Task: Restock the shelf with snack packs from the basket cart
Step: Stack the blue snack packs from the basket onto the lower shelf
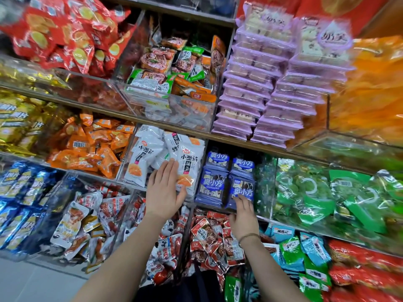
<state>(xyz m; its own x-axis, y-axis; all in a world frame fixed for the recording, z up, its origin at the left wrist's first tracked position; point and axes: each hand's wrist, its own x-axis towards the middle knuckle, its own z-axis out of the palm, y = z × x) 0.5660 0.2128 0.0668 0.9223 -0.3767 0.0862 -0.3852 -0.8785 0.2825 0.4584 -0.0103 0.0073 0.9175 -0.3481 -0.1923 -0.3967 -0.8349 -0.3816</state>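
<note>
Reaches up from the bottom edge with 2 bare forearms, well apart, a thin bracelet (249, 236) on the right wrist. Around the arms, on the lowest tier, clear bins heaped with red-and-white packs (165, 247) and red packs (209, 234).

Lays the left hand (164, 190) flat, fingers straight and close together, against the front of the white snack packs (189, 162) standing upright in a clear bin (128, 162) on the middle tier of the shelf (239, 143); grips nothing there.

Sets the right hand (243, 212) just below the blue snack packs (242, 186) in the next compartment to the right, fingertips (239, 198) touching the lower edge of the front right pack. Cannot tell whether pinching or only pushing. 2 columns of blue packs there, side by side.

Left of the white packs, a pile of orange packs (91, 144); right of the blue ones, green packs (316, 192).

Farther up, on the tier above: a clear box of green and orange packs (152, 81), 2 tall stacks of lilac trays (261, 83) beside it, and blurred red bags (65, 35) at top left.
</note>
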